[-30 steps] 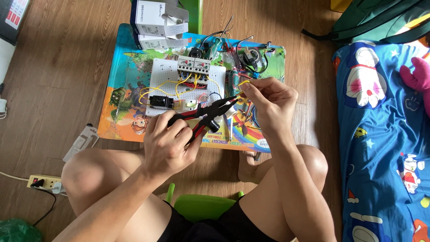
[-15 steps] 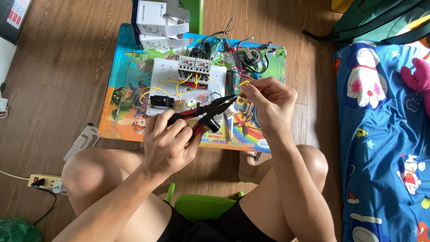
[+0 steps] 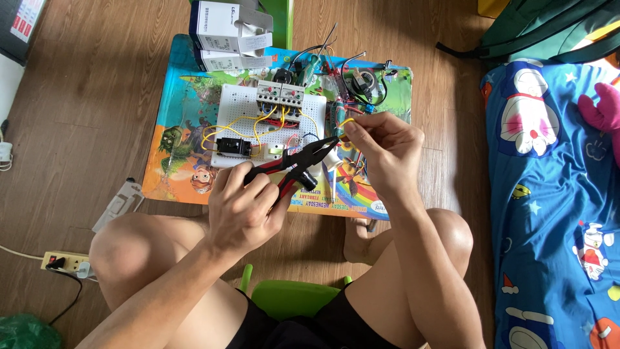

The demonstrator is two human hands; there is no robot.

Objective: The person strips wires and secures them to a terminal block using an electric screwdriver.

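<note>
Near the centre of the frame, red-and-black pliers [image 3: 298, 165] are gripped by the closed fingers of the left hand [image 3: 242, 207], with the tips pointed up and to the right. Just beside those tips, a short yellow wire [image 3: 347, 121] is pinched between the fingertips of the right hand [image 3: 384, 152]. Both are held above a colourful low table [image 3: 174, 148], where a white perforated board [image 3: 236, 106] with yellow wiring lies at upper centre.

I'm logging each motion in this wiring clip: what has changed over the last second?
Nothing visibly changed. The left hand still grips the red-handled pliers, their tip at the yellow wire pinched by the right hand above the white board.
</note>
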